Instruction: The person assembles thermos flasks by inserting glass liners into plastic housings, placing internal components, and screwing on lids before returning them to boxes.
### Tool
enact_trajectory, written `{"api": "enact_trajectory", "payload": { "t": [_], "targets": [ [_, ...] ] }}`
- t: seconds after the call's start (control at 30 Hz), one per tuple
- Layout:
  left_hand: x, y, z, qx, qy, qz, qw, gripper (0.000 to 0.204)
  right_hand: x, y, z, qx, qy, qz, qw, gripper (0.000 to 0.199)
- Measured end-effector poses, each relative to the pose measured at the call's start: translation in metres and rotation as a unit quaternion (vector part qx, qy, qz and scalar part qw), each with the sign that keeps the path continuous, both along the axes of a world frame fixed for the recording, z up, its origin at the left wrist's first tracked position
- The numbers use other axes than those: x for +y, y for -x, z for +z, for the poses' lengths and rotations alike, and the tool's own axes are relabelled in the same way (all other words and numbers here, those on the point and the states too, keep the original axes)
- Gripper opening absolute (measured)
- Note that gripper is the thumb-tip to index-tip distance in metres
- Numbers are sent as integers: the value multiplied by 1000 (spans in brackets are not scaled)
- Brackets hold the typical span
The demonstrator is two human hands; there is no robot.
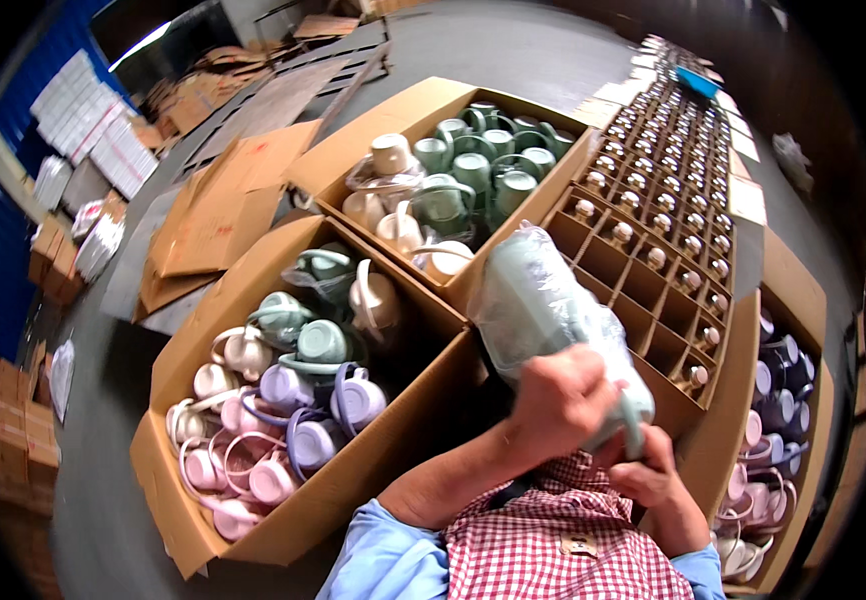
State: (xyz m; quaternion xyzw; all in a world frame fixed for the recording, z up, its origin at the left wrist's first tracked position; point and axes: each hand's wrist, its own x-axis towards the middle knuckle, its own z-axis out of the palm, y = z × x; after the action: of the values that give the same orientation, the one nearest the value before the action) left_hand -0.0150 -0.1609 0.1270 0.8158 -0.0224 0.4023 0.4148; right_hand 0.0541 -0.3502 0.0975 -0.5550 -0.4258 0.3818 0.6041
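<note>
In the head view, before the checked apron (553, 545): a pale green handled jug (528, 300) is held tilted in the air, its wide end away from the person, its handle (635, 432) near the apron. A clear plastic bag (603, 335) covers most of it.
Left hand (561, 393): curled into a fist against the wrapped jug; whether the fingers pinch film or body, I cannot tell.
Right hand (645, 472): closed around the handle end, fingers narrow.
Jug, handling: it seems rather light for its bulk and stiff in the wall, I judge; the loose film is soft and may slide on it. A knock could scratch or dent the body.
Jug, where to hold: the handle looks the surest place, with the other palm supporting the body.
Left carton (353, 500): pink, lilac, cream and green jugs (323, 342), standing close together.
Far carton (383, 125): green and cream jugs (471, 172).
Divided carton (593, 265): silver-topped bottles (656, 258) in cardboard cells, several nearer cells bare.
Right carton (793, 275): dark blue, lilac, pink and cream jugs (778, 408).
</note>
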Motion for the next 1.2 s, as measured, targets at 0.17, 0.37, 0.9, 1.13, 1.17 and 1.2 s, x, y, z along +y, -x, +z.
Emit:
{"api": "enact_trajectory", "payload": {
  "t": [0.17, 0.37, 0.9, 1.13, 1.17, 1.2],
  "targets": [
    [41, 71, 2, -40, 167, -233, 957, 21, 4, 12, 40, 167, -156, -28, 973, 28],
    [106, 112, -42, 124, -207, 252, 937, 50, 45, 23, 83, 141, -56, 101, 983, 37],
    [239, 140, -129, 312, -113, 218, 918, 25, 338, 20, 79, 335, 126, 105, 928, 14],
    [206, 114, -168, 103, 280, 213, 930, 17, 359, 21, -79, 404, 175, 29, 897, 13],
    [206, 113, -172, 123, 200, 244, 941, 11, 357, 21, -100, 396, 199, 7, 897, 13],
    [206, 116, -177, 140, 118, 285, 941, 7, 353, 28, -125, 383, 221, 5, 897, 14]
  ]
}}
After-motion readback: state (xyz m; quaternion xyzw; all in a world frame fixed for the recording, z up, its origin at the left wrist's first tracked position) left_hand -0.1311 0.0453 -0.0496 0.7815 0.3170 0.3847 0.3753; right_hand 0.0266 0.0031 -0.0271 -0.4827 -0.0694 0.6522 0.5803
